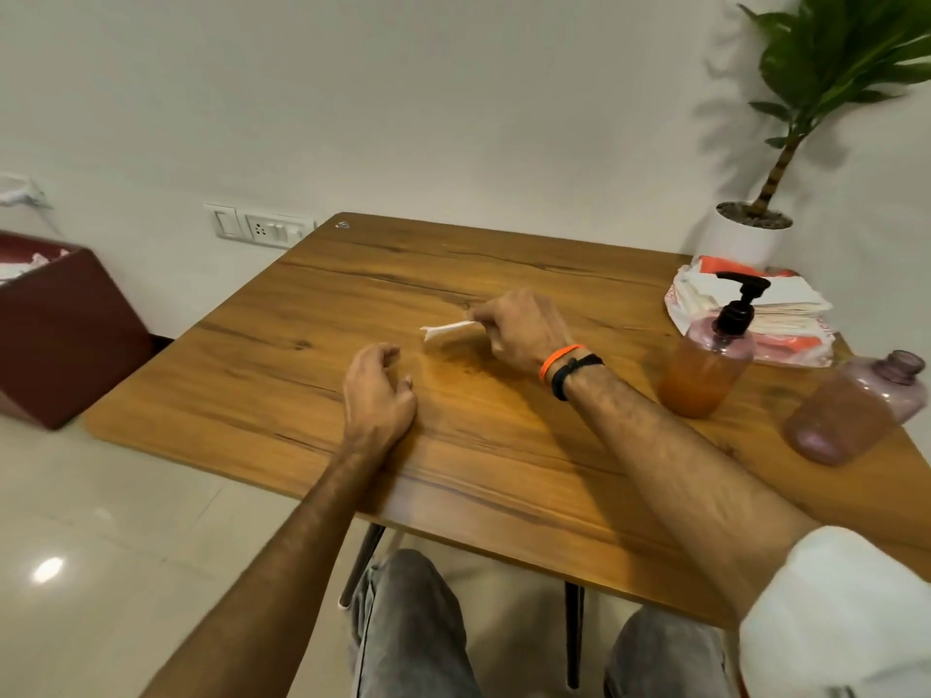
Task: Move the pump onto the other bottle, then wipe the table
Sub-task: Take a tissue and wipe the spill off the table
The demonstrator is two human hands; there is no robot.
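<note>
His right hand (519, 327) pinches a white tissue (446, 331) over the table (302, 314); the left hand (378, 390) rests beside it, fingers loosely curled. The pump (740, 299) sits on the orange-filled bottle (705, 370) at right.

Plant (836, 68) cropped; capless bottle (856, 410) blurred.

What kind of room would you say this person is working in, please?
Probably a home or small office room, not a workshop: a wooden table stands by a plain white wall with a switch and socket plate, a potted plant sits in the corner, and the floor is pale polished tile.
</note>
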